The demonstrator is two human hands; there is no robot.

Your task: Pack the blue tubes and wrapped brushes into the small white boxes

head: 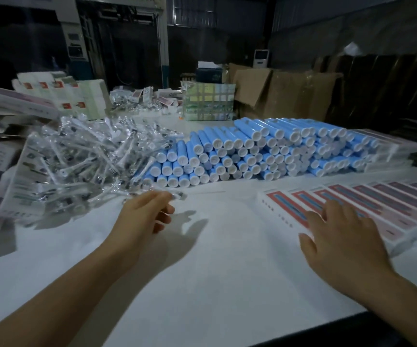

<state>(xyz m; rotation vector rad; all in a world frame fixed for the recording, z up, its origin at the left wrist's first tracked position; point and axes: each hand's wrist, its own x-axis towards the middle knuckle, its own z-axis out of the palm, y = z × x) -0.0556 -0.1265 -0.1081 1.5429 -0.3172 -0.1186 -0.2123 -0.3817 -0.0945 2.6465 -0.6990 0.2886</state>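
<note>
**On the white table: one brush pinched, boxes under your palm**

At ten o'clock your left hand (144, 211) pinches a wrapped brush (178, 195) by its end, at the near edge of the brush heap (82, 156); at two o'clock your right hand (340, 236) lies flat, fingers spread, on the row of small white boxes (377, 209); blue tubes (252, 151) are stacked at twelve on the table (215, 271).

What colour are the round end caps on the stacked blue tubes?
White, on the blue tubes' round end caps; clearest in the head view.
</note>
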